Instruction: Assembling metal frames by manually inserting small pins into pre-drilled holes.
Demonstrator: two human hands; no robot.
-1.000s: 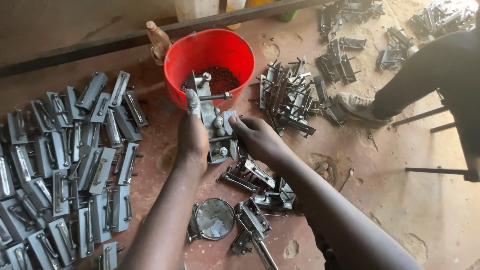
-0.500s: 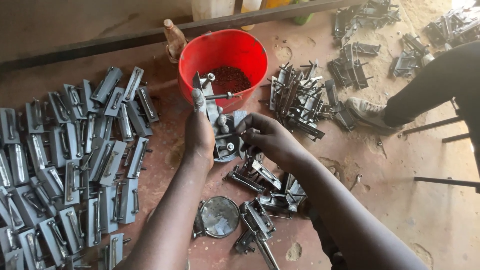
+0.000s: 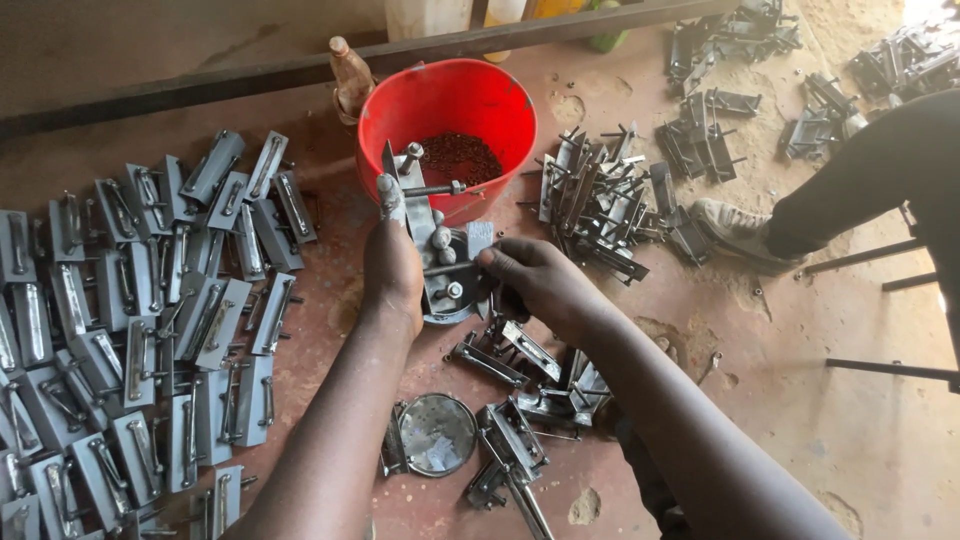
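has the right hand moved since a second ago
Yes. The right hand has shifted up toward the red bucket, its fingertips now on the metal latch by the left hand.

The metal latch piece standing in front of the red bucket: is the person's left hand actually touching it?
Touching. The head view shows the left hand wrapped around the metal latch piece, thumb pressed up along its edge, no gap between them. The red bucket sits just behind.

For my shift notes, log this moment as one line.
left hand: holds metal latch upright | right hand: fingers on latch's lower end | behind: red bucket | left side: grey latches in rows
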